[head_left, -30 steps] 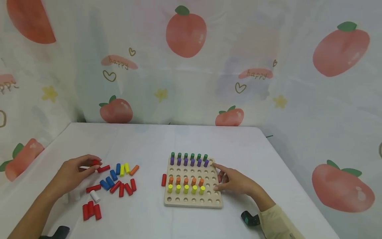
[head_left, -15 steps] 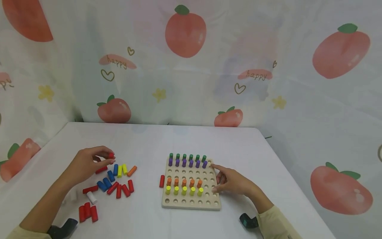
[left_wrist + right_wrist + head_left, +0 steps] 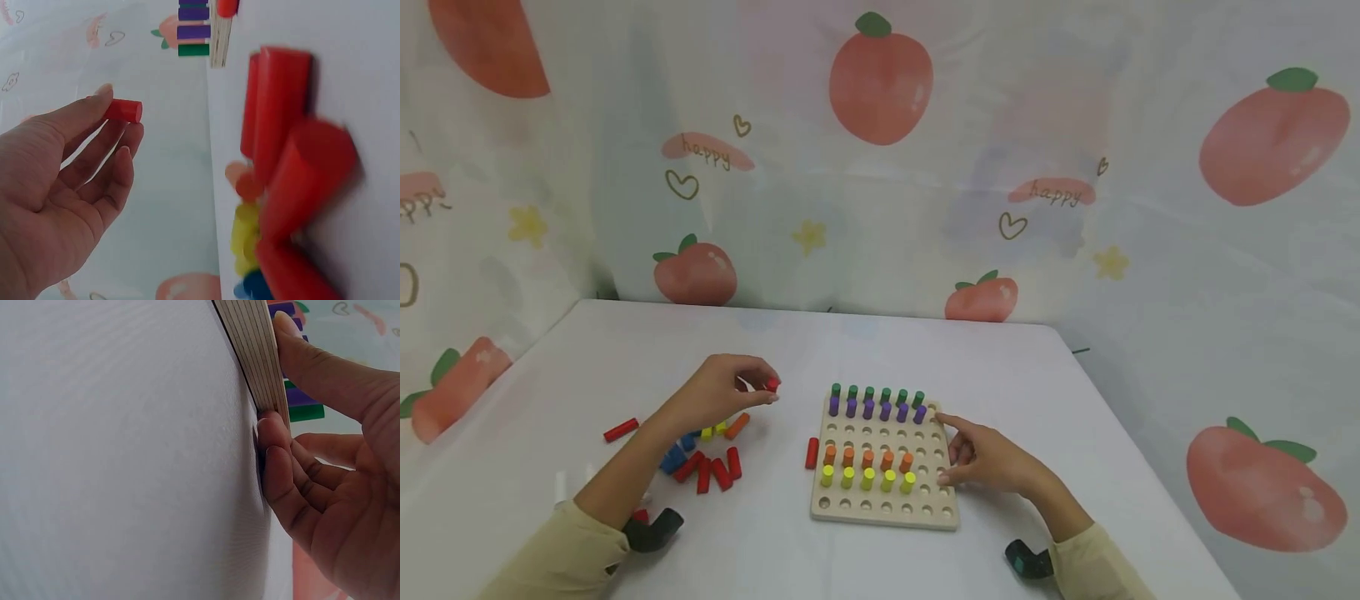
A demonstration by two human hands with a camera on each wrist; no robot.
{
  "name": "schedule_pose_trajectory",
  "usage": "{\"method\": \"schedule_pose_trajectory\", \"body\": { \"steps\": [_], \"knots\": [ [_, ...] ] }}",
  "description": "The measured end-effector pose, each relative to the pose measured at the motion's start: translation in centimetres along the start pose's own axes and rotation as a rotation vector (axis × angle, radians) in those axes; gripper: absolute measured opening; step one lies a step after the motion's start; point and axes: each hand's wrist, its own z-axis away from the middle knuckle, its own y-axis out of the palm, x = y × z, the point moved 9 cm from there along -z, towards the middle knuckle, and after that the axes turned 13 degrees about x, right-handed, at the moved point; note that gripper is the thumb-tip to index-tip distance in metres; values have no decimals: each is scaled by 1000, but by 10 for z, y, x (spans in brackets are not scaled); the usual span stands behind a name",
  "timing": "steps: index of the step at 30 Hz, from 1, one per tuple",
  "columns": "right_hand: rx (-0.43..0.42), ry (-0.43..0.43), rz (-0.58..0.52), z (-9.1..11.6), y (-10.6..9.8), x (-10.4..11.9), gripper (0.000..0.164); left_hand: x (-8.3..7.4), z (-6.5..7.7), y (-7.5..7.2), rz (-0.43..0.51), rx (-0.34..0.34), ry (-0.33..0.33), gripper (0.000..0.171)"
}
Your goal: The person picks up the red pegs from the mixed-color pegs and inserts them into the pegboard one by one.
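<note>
Between thumb and fingertips my left hand (image 3: 718,396) pinches a red peg (image 3: 127,110), held up off the table, left of the wooden pegboard (image 3: 880,516). The board carries standing rows of green pegs (image 3: 869,392), purple pegs (image 3: 868,409), orange pegs (image 3: 867,459) and yellow pegs (image 3: 868,478); other holes are bare. At the board's right edge, my right hand (image 3: 996,457) grips it: thumb on top, other fingers curled against the side (image 3: 269,356). A loose red peg (image 3: 812,452) lies by the board's left edge.
Left on the white table lie several red pegs (image 3: 722,474), blue pegs (image 3: 673,458), an orange peg (image 3: 738,425) and a lone red peg (image 3: 621,430). The left forearm covers part of this pile. A patterned cloth (image 3: 880,217) stands behind.
My left hand has lifted the red peg from the loose pile and carried it rightward toward the board. My right hand keeps its place at the board's edge.
</note>
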Motion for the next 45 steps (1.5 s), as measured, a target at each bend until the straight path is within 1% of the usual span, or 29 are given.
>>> {"method": "schedule_pose_trajectory", "body": {
  "steps": [3, 7, 11, 17, 21, 26, 31, 37, 41, 45],
  "knots": [
    [1, 3, -5, -1, 2, -1, 95, -8, -12, 11, 18, 42, 22, 20],
    [-1, 12, -13, 0, 2, -3, 95, -20, -28, 21, 38, 65, 48, 20],
    [6, 8, -18, -1, 2, -3, 96, -31, -40, 27, 66, 90, 41, 21],
    [-6, 8, -9, -1, -1, -2, 96, -39, -53, 32, 123, 109, 18, 24],
    [-6, 9, -16, -1, -2, -3, 96, -39, -60, 40, 143, 140, 17, 24],
    [4, 0, -46, -2, 1, -2, 96, -35, -64, 57, 136, 178, 38, 24],
    [0, 13, -43, 0, 2, -1, 95, -37, -67, 72, 127, 203, 41, 23],
    [2, 17, -33, -1, 3, -1, 96, -33, -67, 82, 146, 227, 13, 21],
    [7, 21, -20, -2, 3, -1, 96, -31, -67, 87, 140, 251, 15, 19],
    [8, 19, -3, -1, 3, -2, 95, -31, -67, 89, 139, 254, 15, 17]
  ]
}}
